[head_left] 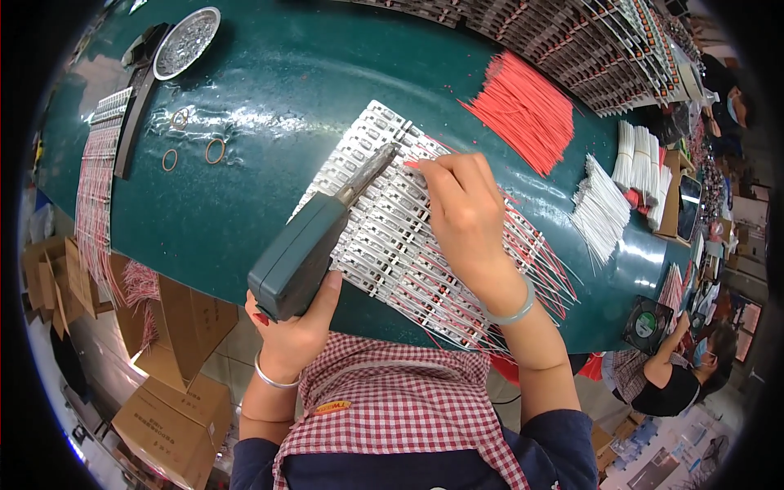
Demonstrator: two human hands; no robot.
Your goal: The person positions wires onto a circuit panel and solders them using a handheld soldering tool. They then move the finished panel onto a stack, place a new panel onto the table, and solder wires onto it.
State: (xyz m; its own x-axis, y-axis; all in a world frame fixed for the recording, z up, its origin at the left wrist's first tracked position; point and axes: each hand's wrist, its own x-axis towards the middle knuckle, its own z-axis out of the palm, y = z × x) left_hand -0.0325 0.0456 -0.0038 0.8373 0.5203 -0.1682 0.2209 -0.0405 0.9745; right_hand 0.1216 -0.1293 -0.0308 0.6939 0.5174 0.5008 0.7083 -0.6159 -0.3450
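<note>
My left hand [292,343] is closed round a dark green soldering gun [300,249]. The gun's metal tip points up and to the right, over the far part of a panel of small white-and-silver parts [377,224] lying on the green table. Close to that tip, my right hand [465,212] pinches a short red wire [412,164] between thumb and fingers, just above the panel. Red and white wires [531,253] run out from the panel's right side, passing under my right wrist. Whether the tip touches the panel is hard to tell.
Beyond the panel lies a heap of red wires [527,114]; white wires [603,211] lie to its right. A metal dish [188,42], rubber bands [215,151] and a wired panel [104,163] are at left. A fan [648,324] stands near a co-worker [686,376] at right.
</note>
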